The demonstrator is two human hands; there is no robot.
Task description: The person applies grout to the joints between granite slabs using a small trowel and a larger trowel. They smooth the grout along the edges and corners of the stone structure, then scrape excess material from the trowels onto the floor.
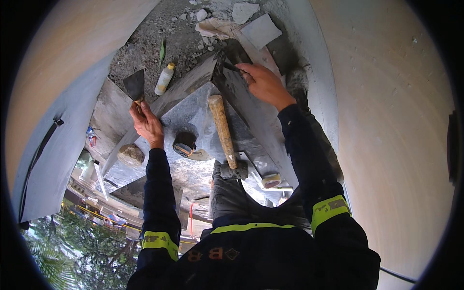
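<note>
My left hand (146,125) grips the short handle of a putty knife (134,85), its dark, wide blade pointing away from me. My right hand (265,83) is closed on a thin dark tool (231,66) at the far corner of an angled grey stone slab structure (186,108); its kind is hard to make out. Between my arms lies a hammer (221,118), wooden handle pointing away and blocky head near my legs. A round dark object (184,145) with an orange edge rests on the slab left of it. A white bottle (165,79) with a yellow cap lies beyond the left edge.
A rough stone (130,155) sits near my left forearm. Close to my legs are a roll of tape (271,181) and a metal square (251,166). Rubble and a pale tile piece (261,31) lie on the far ground. Curved walls (386,121) rise on both sides.
</note>
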